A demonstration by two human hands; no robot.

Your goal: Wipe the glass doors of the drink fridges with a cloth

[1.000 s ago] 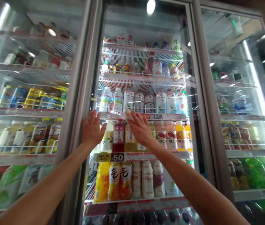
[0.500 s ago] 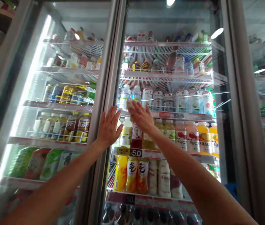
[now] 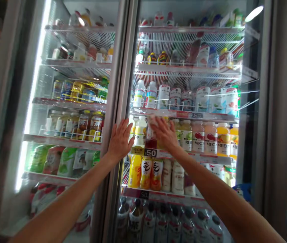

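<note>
I face a glass-door drinks fridge. My left hand (image 3: 120, 140) lies flat with fingers spread on the metal frame (image 3: 119, 84) between two doors. My right hand (image 3: 165, 134) presses a small pale cloth (image 3: 153, 119) against the glass of the middle door (image 3: 247, 141), just below the shelf of white bottles (image 3: 184, 98). Behind the glass near this hand stand a dark red bottle (image 3: 150, 140) and a row of juice bottles (image 3: 209, 136) above a "5.0" price tag (image 3: 150, 152).
The left door (image 3: 57, 111) shows cans, tea bottles and green packs on wire shelves. Yellow and white bottles (image 3: 158, 173) fill a lower shelf, dark-capped bottles (image 3: 168, 219) the bottom one. A third door's frame (image 3: 280, 118) stands at the right.
My right hand and the cloth slid a little down and to the right on the glass. My left hand stayed on the frame. My view swung to the left.
</note>
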